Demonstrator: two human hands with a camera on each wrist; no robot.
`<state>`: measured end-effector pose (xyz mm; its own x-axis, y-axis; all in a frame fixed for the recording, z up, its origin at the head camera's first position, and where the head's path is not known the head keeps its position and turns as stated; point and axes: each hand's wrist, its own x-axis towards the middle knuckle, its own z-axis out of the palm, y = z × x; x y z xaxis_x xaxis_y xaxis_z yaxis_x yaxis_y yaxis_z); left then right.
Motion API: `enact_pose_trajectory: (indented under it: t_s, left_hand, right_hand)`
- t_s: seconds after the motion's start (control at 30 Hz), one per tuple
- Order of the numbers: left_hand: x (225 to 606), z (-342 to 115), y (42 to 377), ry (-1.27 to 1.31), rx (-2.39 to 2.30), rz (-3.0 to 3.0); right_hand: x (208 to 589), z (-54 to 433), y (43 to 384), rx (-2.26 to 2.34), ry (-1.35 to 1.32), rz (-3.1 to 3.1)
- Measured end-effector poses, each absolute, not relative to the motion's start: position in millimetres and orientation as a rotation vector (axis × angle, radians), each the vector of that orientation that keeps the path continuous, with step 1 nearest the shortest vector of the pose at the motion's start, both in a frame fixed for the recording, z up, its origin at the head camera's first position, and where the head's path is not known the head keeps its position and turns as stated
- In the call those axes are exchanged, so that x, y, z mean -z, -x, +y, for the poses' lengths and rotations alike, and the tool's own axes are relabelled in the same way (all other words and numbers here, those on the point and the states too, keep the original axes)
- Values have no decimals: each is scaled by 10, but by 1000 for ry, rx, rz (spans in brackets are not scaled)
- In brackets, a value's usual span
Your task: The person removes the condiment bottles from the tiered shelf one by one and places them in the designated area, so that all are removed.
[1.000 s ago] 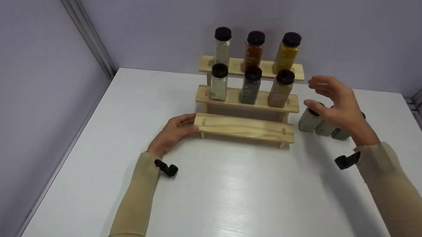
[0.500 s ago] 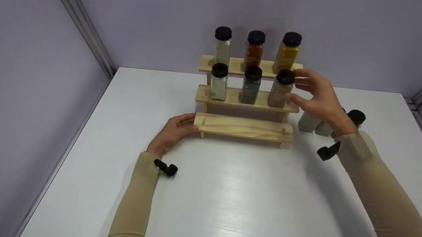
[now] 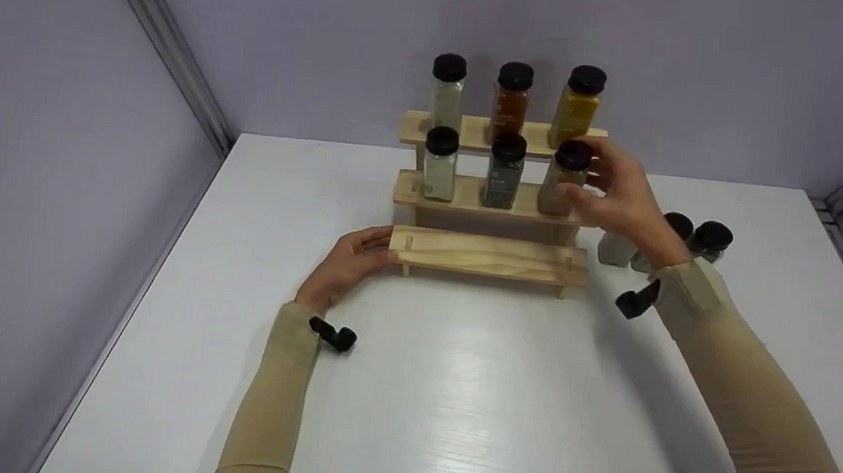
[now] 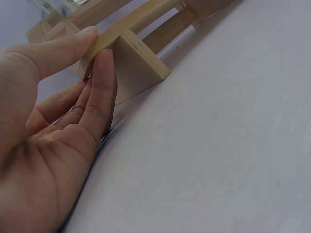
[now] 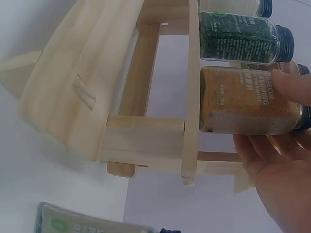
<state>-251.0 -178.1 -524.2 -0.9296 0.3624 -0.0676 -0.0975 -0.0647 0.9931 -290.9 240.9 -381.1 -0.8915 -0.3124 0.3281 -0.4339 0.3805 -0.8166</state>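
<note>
A three-tier wooden spice rack [image 3: 488, 254] stands near the back wall in the head view. My left hand [image 3: 342, 269] grips the left end of its lowest shelf, thumb on top and a finger underneath, as the left wrist view shows. On the middle shelf, my right hand [image 3: 620, 199] holds the rightmost jar of orange-brown barbecue seasoning [image 5: 238, 102], thumb across its front and fingers round behind. The jar stands upright with its base at the shelf. Beside it is a jar of dark green herbs [image 3: 502, 183], then a pale one [image 3: 439, 175].
On the top shelf stand a pale jar [image 3: 447, 103], a red-brown jar [image 3: 509, 112] and a yellow jar [image 3: 575, 117]. Three more black-capped jars, one a greyish jar [image 3: 616, 250], stand on the white table [image 3: 407, 416] right of the rack, partly behind my right forearm.
My right hand has come left from above the table jars to the seasoning jar and closed round it. The left hand has stayed on the rack's lowest shelf.
</note>
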Motion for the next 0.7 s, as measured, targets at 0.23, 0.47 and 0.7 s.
enact_pose_trajectory:
  t_s: [0.23,0.47,0.7]
  left_hand:
    - [5228,-1773,2505,-276,-2066,1907]
    - [5235,-1778,2502,-272,-2070,1896]
    - [5243,-1779,2506,-282,-2073,1883]
  right_hand:
    - [3793,2412,2903,-1570,-683,-2510]
    - [3780,2411,2868,-1559,-699,-2511]
    - [3815,2471,2797,-1495,-730,-2506]
